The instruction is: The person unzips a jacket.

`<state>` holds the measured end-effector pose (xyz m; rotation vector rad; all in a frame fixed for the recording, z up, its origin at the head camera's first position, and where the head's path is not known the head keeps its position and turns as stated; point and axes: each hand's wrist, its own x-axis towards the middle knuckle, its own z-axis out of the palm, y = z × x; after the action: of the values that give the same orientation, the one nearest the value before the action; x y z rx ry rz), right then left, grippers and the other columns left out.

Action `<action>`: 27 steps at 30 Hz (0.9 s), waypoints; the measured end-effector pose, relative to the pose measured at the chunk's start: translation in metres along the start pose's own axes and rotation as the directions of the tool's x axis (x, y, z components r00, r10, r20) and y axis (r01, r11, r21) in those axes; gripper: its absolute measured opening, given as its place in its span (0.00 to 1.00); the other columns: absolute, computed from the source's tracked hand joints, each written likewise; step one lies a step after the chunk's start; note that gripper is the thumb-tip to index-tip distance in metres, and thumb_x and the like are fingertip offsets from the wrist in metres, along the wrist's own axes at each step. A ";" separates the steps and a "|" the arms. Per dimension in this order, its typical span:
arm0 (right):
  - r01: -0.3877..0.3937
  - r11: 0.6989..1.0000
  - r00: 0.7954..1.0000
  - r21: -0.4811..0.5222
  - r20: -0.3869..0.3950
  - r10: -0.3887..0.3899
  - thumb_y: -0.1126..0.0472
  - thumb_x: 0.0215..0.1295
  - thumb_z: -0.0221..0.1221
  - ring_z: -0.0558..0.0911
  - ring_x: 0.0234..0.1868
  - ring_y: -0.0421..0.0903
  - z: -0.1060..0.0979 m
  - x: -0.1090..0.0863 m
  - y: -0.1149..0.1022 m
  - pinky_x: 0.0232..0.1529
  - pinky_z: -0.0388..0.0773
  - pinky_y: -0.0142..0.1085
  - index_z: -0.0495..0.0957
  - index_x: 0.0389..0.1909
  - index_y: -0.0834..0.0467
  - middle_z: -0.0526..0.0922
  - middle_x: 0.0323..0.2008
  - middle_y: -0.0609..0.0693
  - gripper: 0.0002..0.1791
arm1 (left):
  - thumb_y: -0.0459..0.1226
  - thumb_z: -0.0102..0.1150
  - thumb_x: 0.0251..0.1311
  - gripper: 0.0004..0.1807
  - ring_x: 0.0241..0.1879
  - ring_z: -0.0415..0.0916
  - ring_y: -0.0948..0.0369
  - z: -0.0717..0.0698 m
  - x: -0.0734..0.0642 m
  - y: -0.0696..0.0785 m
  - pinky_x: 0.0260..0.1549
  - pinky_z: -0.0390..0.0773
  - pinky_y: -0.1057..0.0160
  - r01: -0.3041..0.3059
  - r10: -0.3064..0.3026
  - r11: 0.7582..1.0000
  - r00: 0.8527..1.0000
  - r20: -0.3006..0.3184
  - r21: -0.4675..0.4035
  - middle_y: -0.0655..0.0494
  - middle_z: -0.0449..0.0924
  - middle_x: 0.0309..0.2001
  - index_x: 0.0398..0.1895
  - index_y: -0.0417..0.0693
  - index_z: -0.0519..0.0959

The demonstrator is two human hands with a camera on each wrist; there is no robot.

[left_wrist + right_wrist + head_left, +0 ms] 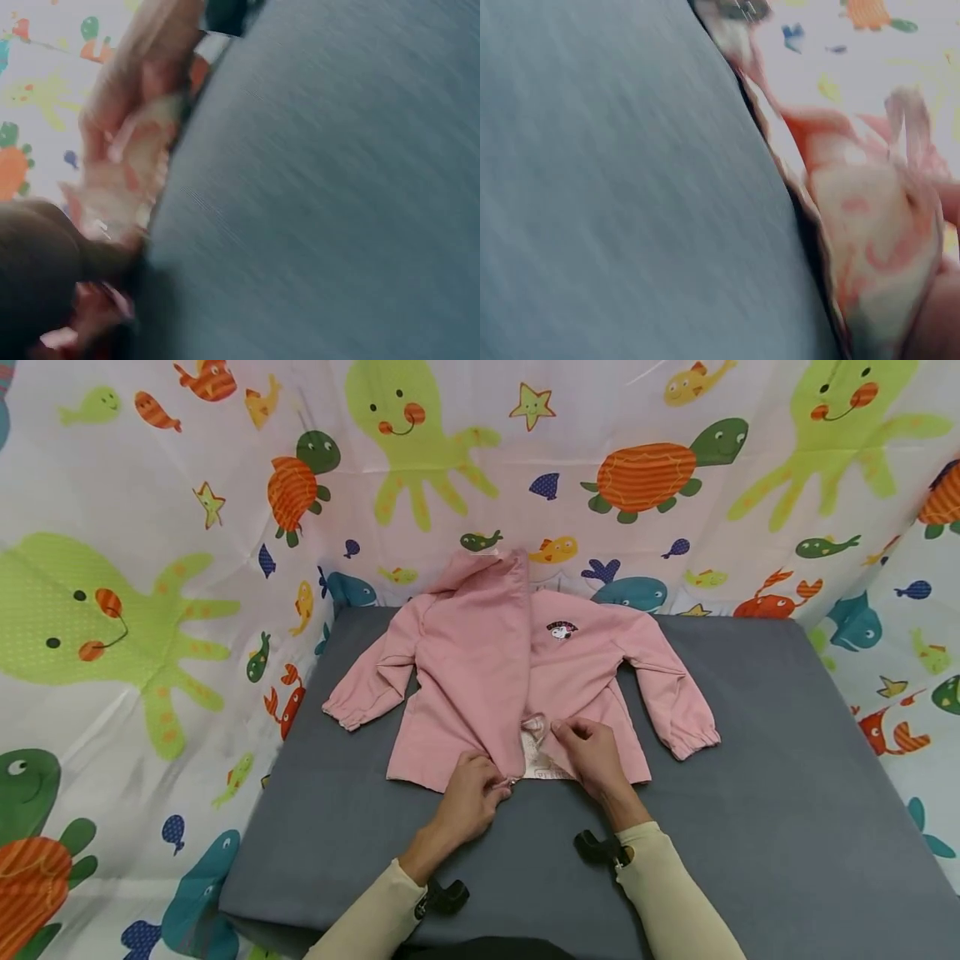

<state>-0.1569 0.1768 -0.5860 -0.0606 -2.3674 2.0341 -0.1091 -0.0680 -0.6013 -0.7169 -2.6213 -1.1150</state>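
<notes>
A pink hooded jacket (472, 677) lies front up with its hood away from me and both sleeves spread. My left hand (468, 797) pinches the bottom corner of its left-side front edge, right by the small metal zipper end (513, 782). The right hand (596, 762) pinches the other front edge near the hem and folds it back. Pale patterned lining (534, 752) shows between the two hands. In the right wrist view, that lining (877, 240) is lifted beside my fingers (949, 199). Both wrist views are blurred.
The jacket is on a grey padded table (750, 827). A white curtain (465, 435) printed with sea animals hangs behind it and along both sides. A small dark cartoon patch (562, 630) marks the jacket's chest. Black camera straps sit on both wrists.
</notes>
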 end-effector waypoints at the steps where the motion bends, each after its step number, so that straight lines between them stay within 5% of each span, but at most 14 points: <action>1: -0.027 0.999 1.000 0.047 -0.001 0.027 0.58 0.74 0.71 0.79 0.32 0.39 -0.002 0.002 0.000 0.34 0.76 0.30 0.89 0.43 0.68 0.88 0.31 0.44 0.14 | 0.34 0.79 0.61 0.07 0.57 0.79 0.47 0.000 -0.002 -0.002 0.65 0.77 0.48 -0.010 0.010 1.000 1.000 0.003 0.007 0.53 0.86 0.38 0.31 0.49 0.87; 5: -0.007 0.997 0.997 0.076 0.083 0.000 0.58 0.74 0.71 0.81 0.35 0.39 -0.003 0.003 0.002 0.37 0.78 0.29 0.88 0.44 0.70 0.88 0.33 0.41 0.15 | 0.36 0.78 0.64 0.08 0.60 0.78 0.49 0.002 -0.014 -0.005 0.66 0.77 0.48 -0.039 0.039 0.999 0.998 -0.043 0.006 0.56 0.84 0.39 0.33 0.52 0.84; 11: 0.050 0.999 0.993 0.022 0.105 -0.052 0.58 0.73 0.72 0.80 0.34 0.40 0.002 0.000 0.006 0.36 0.77 0.30 0.90 0.41 0.65 0.88 0.32 0.44 0.12 | 0.36 0.79 0.61 0.10 0.57 0.79 0.51 0.003 -0.019 -0.010 0.62 0.78 0.48 -0.061 0.061 0.998 0.991 -0.117 0.004 0.57 0.84 0.38 0.32 0.52 0.83; 17: 0.073 0.997 0.991 -0.029 0.117 -0.069 0.54 0.76 0.69 0.79 0.33 0.39 0.005 0.002 0.007 0.35 0.75 0.30 0.91 0.42 0.62 0.88 0.33 0.48 0.13 | 0.36 0.79 0.61 0.09 0.57 0.79 0.51 0.002 -0.018 -0.013 0.63 0.78 0.48 -0.054 0.053 0.998 0.991 -0.123 -0.008 0.57 0.84 0.38 0.33 0.52 0.84; 23: 0.105 0.994 0.983 -0.011 0.156 -0.102 0.57 0.80 0.65 0.89 0.40 0.42 0.005 0.001 0.006 0.45 0.86 0.29 0.89 0.46 0.65 0.91 0.41 0.61 0.14 | 0.40 0.77 0.64 0.07 0.55 0.79 0.54 0.006 -0.015 -0.015 0.62 0.78 0.50 -0.064 0.059 0.997 0.991 -0.120 -0.036 0.58 0.87 0.42 0.41 0.51 0.87; 27: 0.223 0.961 0.970 -0.164 0.131 -0.203 0.56 0.78 0.67 0.91 0.42 0.45 0.006 0.001 -0.002 0.47 0.86 0.31 0.90 0.45 0.60 0.93 0.39 0.56 0.10 | 0.40 0.75 0.64 0.09 0.50 0.81 0.54 0.000 -0.007 -0.016 0.54 0.80 0.51 -0.086 0.081 0.996 0.989 -0.126 -0.033 0.56 0.88 0.42 0.44 0.48 0.88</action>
<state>-0.1585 0.1704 -0.5850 0.3029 -2.4902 1.7714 -0.1110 -0.0805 -0.6139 -0.7328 -2.4493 -1.1501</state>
